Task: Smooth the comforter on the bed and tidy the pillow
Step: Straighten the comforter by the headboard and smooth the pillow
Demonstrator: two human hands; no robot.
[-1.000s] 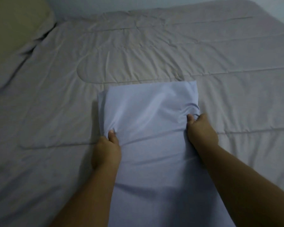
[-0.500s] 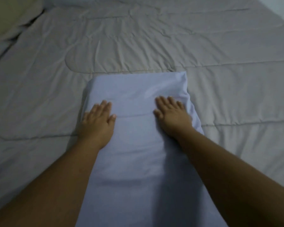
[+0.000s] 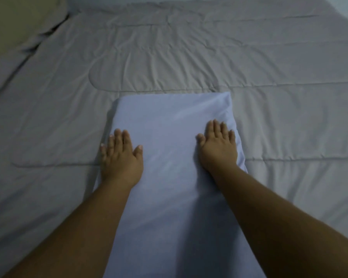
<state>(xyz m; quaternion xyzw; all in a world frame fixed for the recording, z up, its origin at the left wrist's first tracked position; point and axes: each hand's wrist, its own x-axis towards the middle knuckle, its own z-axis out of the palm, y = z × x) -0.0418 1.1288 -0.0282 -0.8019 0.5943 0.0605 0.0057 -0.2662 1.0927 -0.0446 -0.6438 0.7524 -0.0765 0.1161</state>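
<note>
Two flat palms press the pillow [image 3: 169, 157]; left hand [image 3: 120, 159] and right hand [image 3: 217, 149], fingers straight, near its side edges.

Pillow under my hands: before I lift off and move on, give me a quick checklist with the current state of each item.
1. Flat contact: the left hand and right hand lie on the pillow with fingers straight, gripping nothing: ok.
2. Far end of the pillow free of bunched fabric: ok.
3. Near end of the pillow: it runs out of the frame between the forearms: cannot tell.
4. Surface of the comforter smooth: creases run across its far half: not ok.
5. Edge of the comforter beside the beige pillow: rumpled there: not ok.
6. The beige pillow squared up: only part of it shows: cannot tell.
</note>
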